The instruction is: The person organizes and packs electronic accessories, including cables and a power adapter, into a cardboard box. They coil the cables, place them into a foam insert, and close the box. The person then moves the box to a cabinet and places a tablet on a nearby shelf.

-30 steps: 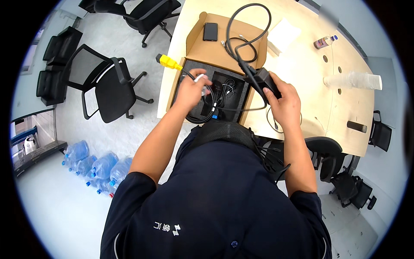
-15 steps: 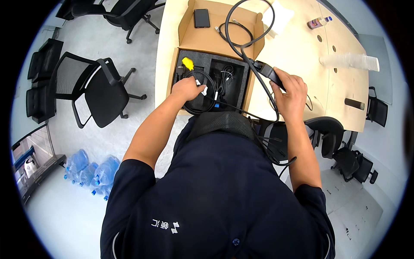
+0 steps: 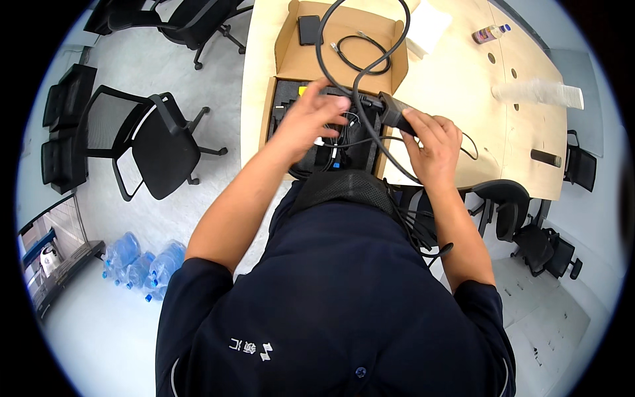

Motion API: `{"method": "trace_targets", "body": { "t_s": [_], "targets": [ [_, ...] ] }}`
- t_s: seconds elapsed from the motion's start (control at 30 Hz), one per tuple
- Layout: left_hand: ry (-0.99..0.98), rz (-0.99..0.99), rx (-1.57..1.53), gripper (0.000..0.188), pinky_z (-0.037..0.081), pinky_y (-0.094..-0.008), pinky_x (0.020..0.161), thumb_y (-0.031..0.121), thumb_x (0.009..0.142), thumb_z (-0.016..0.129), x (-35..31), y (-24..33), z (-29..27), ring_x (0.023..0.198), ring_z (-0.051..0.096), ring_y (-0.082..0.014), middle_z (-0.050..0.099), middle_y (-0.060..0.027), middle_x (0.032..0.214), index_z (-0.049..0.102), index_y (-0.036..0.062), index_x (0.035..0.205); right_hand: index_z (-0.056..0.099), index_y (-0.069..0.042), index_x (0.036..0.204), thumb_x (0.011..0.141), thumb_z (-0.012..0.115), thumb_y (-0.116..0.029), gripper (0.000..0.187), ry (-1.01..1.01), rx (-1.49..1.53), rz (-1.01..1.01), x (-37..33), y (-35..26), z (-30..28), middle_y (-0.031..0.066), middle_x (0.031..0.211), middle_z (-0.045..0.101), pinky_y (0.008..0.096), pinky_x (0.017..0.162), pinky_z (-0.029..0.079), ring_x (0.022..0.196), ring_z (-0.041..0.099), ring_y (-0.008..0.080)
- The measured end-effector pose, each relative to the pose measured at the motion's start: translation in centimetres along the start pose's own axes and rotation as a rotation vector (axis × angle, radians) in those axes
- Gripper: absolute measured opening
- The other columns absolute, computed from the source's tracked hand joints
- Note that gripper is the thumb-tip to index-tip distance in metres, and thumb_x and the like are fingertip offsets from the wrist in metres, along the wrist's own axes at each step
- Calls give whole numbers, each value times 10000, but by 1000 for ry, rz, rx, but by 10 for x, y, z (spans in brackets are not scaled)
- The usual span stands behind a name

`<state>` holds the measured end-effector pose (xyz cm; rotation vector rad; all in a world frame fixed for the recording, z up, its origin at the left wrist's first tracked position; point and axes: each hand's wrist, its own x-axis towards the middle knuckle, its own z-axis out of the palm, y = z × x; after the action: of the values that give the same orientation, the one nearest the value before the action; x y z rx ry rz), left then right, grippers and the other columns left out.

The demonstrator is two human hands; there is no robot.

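My right hand [image 3: 433, 142] is closed around a black power adapter [image 3: 395, 118], held at the right side of an open cardboard box [image 3: 269, 109]. A thick black cable [image 3: 320, 49] loops up from it over the box lid. Above the box's dark foam insert [image 3: 378, 142], my left hand [image 3: 307, 122] has its fingers apart, slightly blurred, with nothing visibly held. Beneath it lie black cables with a white tag [image 3: 319, 141] and a blue connector [image 3: 336, 165]. A yellow piece [image 3: 302, 90] is mostly hidden behind the left hand.
On the lid lie a black phone-like slab [image 3: 308, 32] and a thin coiled cable [image 3: 339, 54]. Farther right on the table are white paper [image 3: 430, 28], a drink bottle [image 3: 491, 34], stacked plastic cups [image 3: 537, 94] and a dark cylinder [image 3: 545, 157]. A chair [image 3: 162, 149] stands left.
My left hand has let go of the coiled cable in the box and moved up and right, fingers spreading. My right hand has shifted slightly left with the adapter, and the thick cable loop moved left.
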<state>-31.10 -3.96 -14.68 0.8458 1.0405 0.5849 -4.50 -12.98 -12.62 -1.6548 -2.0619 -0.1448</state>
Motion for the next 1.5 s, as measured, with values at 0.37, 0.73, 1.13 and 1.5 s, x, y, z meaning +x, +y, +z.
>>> {"method": "trace_targets", "body": {
  "t_s": [0.37, 0.73, 1.13, 1.5],
  "targets": [
    [206, 158, -30, 565, 553, -296, 659, 40, 968, 649, 8, -9, -30, 676, 673, -165, 700, -69, 781, 501, -50, 1507, 778, -226, 1236, 763, 879, -107, 498, 34, -90, 126, -7, 36, -2, -47, 1179, 792, 389, 961, 464, 1024, 659, 230],
    [667, 67, 933, 405, 578, -391, 886, 342, 984, 706, 86, -73, -237, 990, 781, -262, 820, -105, 1061, 735, 116, 1319, 772, -105, 1310, 853, 865, -97, 466, -246, 61, 452, -17, 115, -66, 146, 1116, 759, 391, 900, 566, 977, 705, 294],
    [365, 13, 1244, 737, 552, -441, 1048, 491, 906, 799, 106, -108, -225, 1265, 702, -322, 702, -146, 1433, 611, 114, 1511, 769, -115, 1327, 881, 844, -106, 452, -547, 221, 549, -8, 106, -68, 154, 1134, 763, 348, 861, 572, 994, 728, 243],
    [-38, 1012, 949, 180, 577, -378, 786, 97, 904, 797, -69, -3, 116, 889, 715, -271, 741, -139, 975, 754, -9, 1042, 728, -8, 1353, 928, 795, -130, 448, -676, 658, 662, -32, 134, -27, 156, 1200, 804, 342, 958, 586, 1037, 770, 214]
  ]
}}
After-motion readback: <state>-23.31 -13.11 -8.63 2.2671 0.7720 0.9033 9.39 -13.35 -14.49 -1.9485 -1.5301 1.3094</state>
